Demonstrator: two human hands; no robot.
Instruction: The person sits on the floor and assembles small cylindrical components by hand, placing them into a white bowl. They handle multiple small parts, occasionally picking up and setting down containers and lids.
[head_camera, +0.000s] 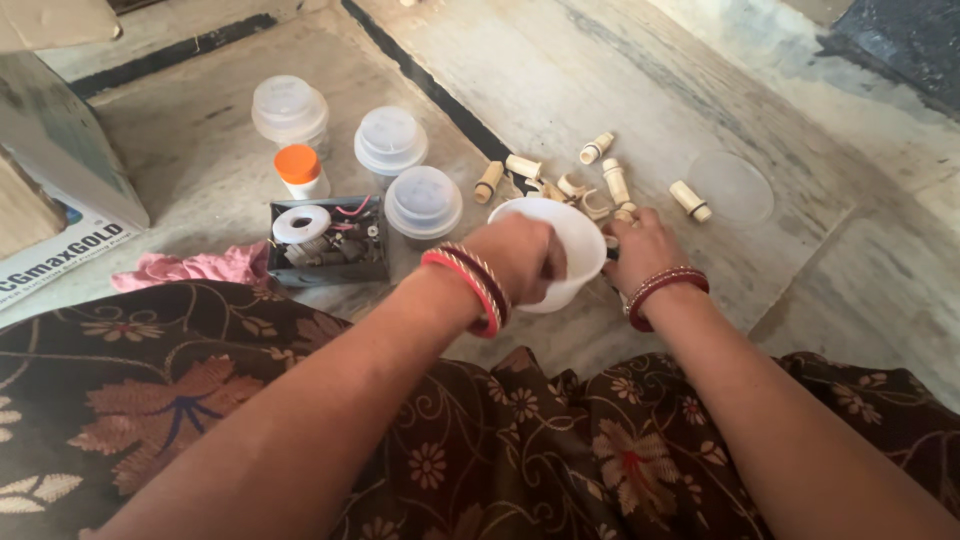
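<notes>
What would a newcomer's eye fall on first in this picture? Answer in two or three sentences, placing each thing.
At the centre, the left hand dips into a white bowl on the stone floor, with the right hand beside its rim. Just beyond lie scattered cream cylindrical pieces. To the left stand lidded clear jars and a small open box of parts.

A home floor serving as a small assembly workspace: bare stone slabs (620, 70) with dark joints, no bench. Beyond the right hand (640, 250) lie scattered cream plastic fittings (600, 180); beyond the left hand (525, 255) stand lidded clear jars (390, 140) and a grey tray of small parts (328, 240). A cardboard carton (55, 170) sits far left.
</notes>
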